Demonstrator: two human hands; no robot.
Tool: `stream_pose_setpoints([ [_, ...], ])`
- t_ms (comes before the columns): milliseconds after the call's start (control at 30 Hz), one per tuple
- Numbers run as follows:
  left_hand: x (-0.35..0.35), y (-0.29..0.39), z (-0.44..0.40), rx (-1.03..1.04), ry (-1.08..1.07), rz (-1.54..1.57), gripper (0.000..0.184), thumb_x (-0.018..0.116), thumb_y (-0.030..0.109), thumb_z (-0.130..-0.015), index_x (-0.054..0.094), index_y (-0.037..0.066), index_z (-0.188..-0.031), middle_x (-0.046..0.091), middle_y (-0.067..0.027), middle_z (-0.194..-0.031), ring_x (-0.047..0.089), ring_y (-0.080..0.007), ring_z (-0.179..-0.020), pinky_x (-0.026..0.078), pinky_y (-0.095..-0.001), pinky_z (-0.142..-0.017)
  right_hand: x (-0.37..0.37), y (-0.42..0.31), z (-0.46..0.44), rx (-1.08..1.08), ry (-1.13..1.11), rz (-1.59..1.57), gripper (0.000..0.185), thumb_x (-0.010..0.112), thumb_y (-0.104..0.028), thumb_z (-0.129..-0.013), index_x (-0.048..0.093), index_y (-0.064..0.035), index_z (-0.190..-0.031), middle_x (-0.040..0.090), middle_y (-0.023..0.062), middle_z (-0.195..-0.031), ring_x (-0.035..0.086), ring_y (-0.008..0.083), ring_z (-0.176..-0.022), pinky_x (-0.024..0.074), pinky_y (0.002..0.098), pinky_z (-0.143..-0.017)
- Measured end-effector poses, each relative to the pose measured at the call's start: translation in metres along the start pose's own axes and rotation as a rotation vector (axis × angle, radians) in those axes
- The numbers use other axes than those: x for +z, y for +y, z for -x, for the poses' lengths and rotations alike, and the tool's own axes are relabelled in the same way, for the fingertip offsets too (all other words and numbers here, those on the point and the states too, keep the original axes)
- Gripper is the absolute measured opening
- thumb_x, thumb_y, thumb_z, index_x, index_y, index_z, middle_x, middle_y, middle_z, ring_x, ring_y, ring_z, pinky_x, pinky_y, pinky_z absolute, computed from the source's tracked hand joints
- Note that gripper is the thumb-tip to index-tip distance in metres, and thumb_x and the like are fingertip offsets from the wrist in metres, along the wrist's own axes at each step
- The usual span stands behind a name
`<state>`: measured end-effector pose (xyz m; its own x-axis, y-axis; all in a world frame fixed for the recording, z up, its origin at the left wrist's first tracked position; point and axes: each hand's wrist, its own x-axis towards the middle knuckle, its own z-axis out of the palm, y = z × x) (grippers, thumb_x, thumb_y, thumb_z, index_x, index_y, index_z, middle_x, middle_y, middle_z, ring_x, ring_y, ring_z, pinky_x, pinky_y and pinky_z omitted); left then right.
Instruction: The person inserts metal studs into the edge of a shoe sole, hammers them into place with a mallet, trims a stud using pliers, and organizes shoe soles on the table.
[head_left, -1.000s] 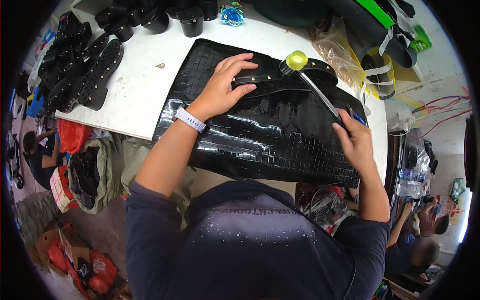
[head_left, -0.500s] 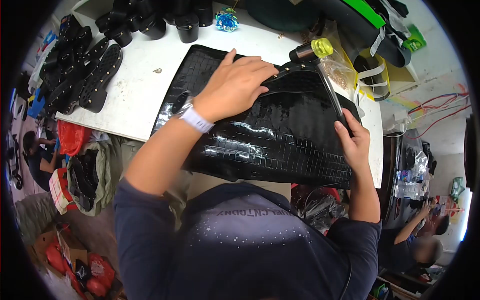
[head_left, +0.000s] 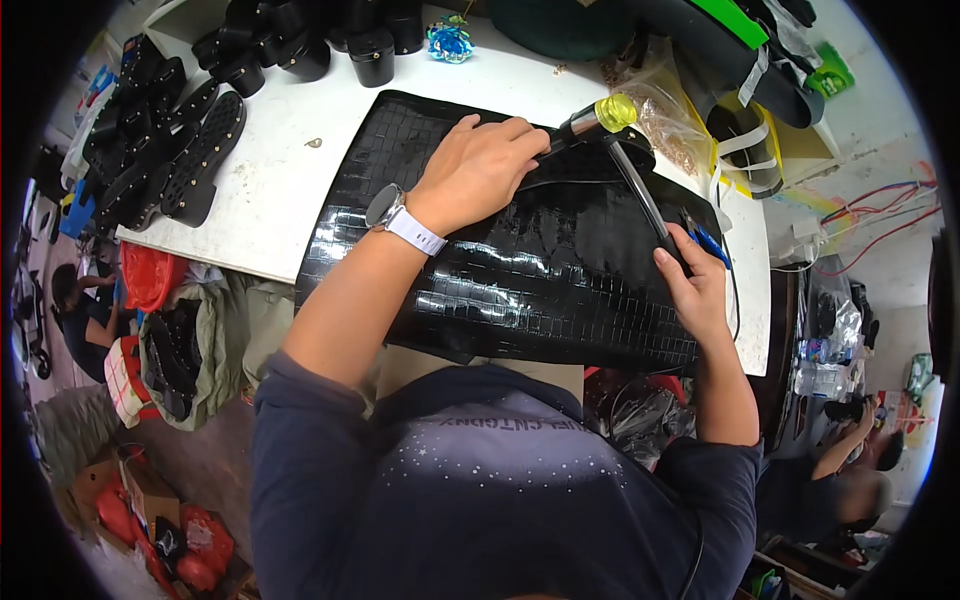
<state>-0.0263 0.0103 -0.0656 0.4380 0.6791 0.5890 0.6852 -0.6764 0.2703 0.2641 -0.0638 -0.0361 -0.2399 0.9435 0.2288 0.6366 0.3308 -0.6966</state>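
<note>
A hammer with a yellow striking face and a dark handle is gripped in my right hand, its fingers closed round the handle's end. The hammer head is just right of my left fingertips, over the far part of a black crocodile-pattern mat. Under my left hand lies a black shoe sole, partly hidden by the fingers and the hammer. My left fingers are bent and closed on its near-left part. A watch with a pale strap is on my left wrist.
Studded black soles lie piled at the left, black heeled pieces behind. A blue flower-like ornament stands at the back. A blue-handled tool lies right of my right hand. A plastic bag with small metal bits sits back right.
The hammer head has moved left and slightly nearer, towards my left hand. My left wrist has turned, showing the watch face. The blue-handled tool has come into sight beside my right hand.
</note>
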Motion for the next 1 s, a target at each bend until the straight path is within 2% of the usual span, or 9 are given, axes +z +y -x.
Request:
stream_pose_setpoints([
  [167,-0.004,0.002,-0.002,-0.047,-0.049,0.022,0.011,0.064,0.011,-0.084,0.060,0.010,-0.094,0.063,-0.0049,-0.093,0.060,-0.0258,-0.081,0.044,-0.0373,-0.076,0.001,0.002,-0.002,-0.002,0.006,0.007,0.027,0.060,-0.013,-0.089,0.060,-0.0015,-0.113,0.065,0.0115,-0.082,0.057,0.0117,-0.073,0.0457,0.0258,-0.070],
  [367,0.000,0.000,0.003,-0.075,0.001,0.060,0.014,0.066,0.013,-0.083,0.059,0.007,-0.093,0.067,-0.0053,-0.096,0.062,-0.0280,-0.087,0.046,-0.0392,-0.088,-0.004,-0.003,-0.008,-0.066,-0.041,0.121,0.029,0.061,-0.014,-0.088,0.060,-0.0029,-0.115,0.065,0.0156,-0.082,0.061,0.0208,-0.068,0.0465,0.0274,-0.068],
  [467,-0.003,-0.004,0.003,-0.207,-0.070,0.154,0.025,0.070,0.016,-0.081,0.056,0.005,-0.099,0.068,-0.0074,-0.099,0.064,-0.0292,-0.090,0.046,-0.0387,-0.093,-0.008,-0.006,-0.015,-0.075,-0.039,0.185,0.030,0.062,-0.014,-0.088,0.060,-0.0029,-0.115,0.064,0.0173,-0.080,0.060,0.0258,-0.066,0.0467,0.0298,-0.066],
  [600,0.007,-0.010,0.004,-0.249,0.081,0.336,0.036,0.072,0.017,-0.080,0.051,0.006,-0.108,0.069,-0.0092,-0.100,0.064,-0.0284,-0.090,0.049,-0.0362,-0.087,-0.008,-0.012,-0.024,-0.165,0.044,0.149,0.031,0.063,-0.015,-0.087,0.060,-0.0048,-0.116,0.062,0.0186,-0.076,0.059,0.0295,-0.063,0.0456,0.0324,-0.062],
  [667,0.008,-0.013,0.005,-0.233,0.077,0.306,0.041,0.072,0.018,-0.080,0.049,0.008,-0.112,0.069,-0.0091,-0.101,0.064,-0.0272,-0.090,0.050,-0.0349,-0.084,-0.012,-0.010,-0.023,-0.135,-0.042,0.238,0.030,0.063,-0.014,-0.087,0.060,-0.0030,-0.114,0.062,0.0198,-0.076,0.059,0.0321,-0.065,0.0459,0.0325,-0.063],
  [733,0.000,-0.006,0.004,-0.201,0.016,0.207,0.036,0.071,0.017,-0.080,0.052,0.009,-0.110,0.068,-0.0074,-0.101,0.064,-0.0263,-0.090,0.049,-0.0354,-0.083,-0.016,-0.016,-0.020,-0.070,-0.144,0.289,0.029,0.063,-0.013,-0.087,0.060,-0.0017,-0.113,0.062,0.0207,-0.076,0.059,0.0337,-0.067,0.0461,0.0329,-0.064],
  [867,0.004,-0.003,0.005,-0.010,0.079,0.003,0.023,0.069,0.015,-0.080,0.061,0.011,-0.101,0.066,-0.0033,-0.099,0.063,-0.0248,-0.088,0.047,-0.0376,-0.083,-0.015,-0.011,-0.009,-0.107,0.010,0.140,0.029,0.061,-0.012,-0.088,0.059,0.0009,-0.114,0.064,0.0160,-0.081,0.060,0.0176,-0.070,0.0461,0.0278,-0.068],
  [900,0.004,-0.002,0.004,-0.034,0.062,0.017,0.019,0.069,0.014,-0.080,0.062,0.011,-0.098,0.066,-0.0029,-0.097,0.063,-0.0247,-0.087,0.047,-0.0383,-0.084,-0.015,-0.016,-0.008,-0.078,0.035,0.110,0.030,0.060,-0.011,-0.088,0.059,0.0021,-0.115,0.066,0.0130,-0.085,0.057,0.0113,-0.074,0.0457,0.0257,-0.071],
  [1000,0.002,0.002,0.001,-0.086,0.026,0.044,0.012,0.067,0.013,-0.080,0.064,0.011,-0.091,0.065,-0.0022,-0.094,0.063,-0.0245,-0.087,0.046,-0.0405,-0.087,-0.018,-0.015,-0.011,-0.056,0.045,0.063,0.030,0.060,-0.011,-0.089,0.059,0.0018,-0.115,0.067,0.0124,-0.087,0.057,0.0106,-0.075,0.0459,0.0255,-0.072],
])
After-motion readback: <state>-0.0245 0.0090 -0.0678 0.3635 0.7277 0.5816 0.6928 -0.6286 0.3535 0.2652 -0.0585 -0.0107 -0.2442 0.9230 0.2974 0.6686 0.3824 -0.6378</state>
